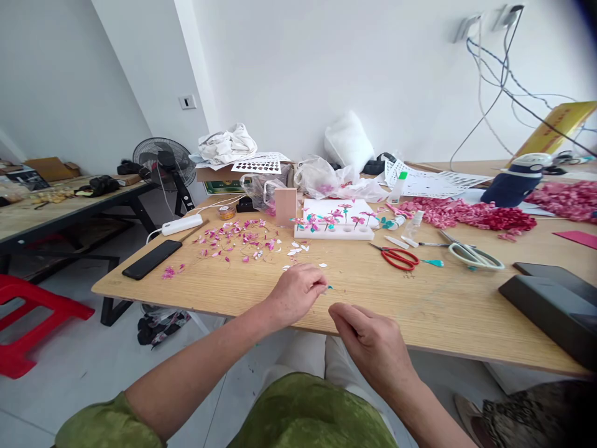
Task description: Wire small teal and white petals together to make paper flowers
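My left hand (299, 292) is closed in a pinch above the front of the table, and a small teal piece (330, 287) shows at its fingertips. Closer to the table's front edge is my right hand (370, 336), its fingers curled together; whatever they may hold is hidden. Pink flowers (333, 216) with teal leaves stand in a white foam holder (334, 234) beyond the hands. Loose pink petals and thin stems (242, 239) lie scattered to the left, with several white petals (295, 249) beside them.
Red-handled scissors (398, 257), white-handled scissors (476, 255) and a teal-tipped tool (433, 263) lie to the right. A black phone (152, 259) rests at the left edge. A dark device (555, 305) occupies the right front. Pink trim (471, 216) and a blue bottle (517, 180) are behind.
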Available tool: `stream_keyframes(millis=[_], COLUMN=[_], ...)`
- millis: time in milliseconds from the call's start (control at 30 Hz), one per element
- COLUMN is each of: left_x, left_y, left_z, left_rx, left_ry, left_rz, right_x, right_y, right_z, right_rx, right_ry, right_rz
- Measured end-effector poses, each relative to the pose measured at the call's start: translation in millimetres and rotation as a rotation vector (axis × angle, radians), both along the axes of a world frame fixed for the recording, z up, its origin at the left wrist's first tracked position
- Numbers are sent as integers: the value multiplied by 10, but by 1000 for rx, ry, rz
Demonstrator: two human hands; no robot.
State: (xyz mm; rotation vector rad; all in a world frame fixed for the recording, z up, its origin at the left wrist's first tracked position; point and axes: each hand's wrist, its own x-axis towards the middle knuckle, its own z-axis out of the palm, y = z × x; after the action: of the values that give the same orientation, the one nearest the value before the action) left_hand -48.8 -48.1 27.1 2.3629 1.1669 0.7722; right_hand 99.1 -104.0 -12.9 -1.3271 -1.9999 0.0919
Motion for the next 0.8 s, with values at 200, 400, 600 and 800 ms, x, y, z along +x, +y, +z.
stream_keyframes(millis=[200, 400, 600, 800], left_x=[7, -39, -77, -71], left_y=[-46, -102, -78, -53], left_z=[61, 146, 115, 81], left_rx=[37, -247, -341, -192], left_ry=[131, -188, -237, -218], left_rz=[-313, -209, -103, -4], right_x=[199, 227, 147, 38], right_y=[205, 433, 400, 276], right_z=[289, 166, 29, -56], right_rx=[-169, -396, -421, -357], right_ry=[86, 436, 538, 484], right_rz=[156, 282, 248, 132])
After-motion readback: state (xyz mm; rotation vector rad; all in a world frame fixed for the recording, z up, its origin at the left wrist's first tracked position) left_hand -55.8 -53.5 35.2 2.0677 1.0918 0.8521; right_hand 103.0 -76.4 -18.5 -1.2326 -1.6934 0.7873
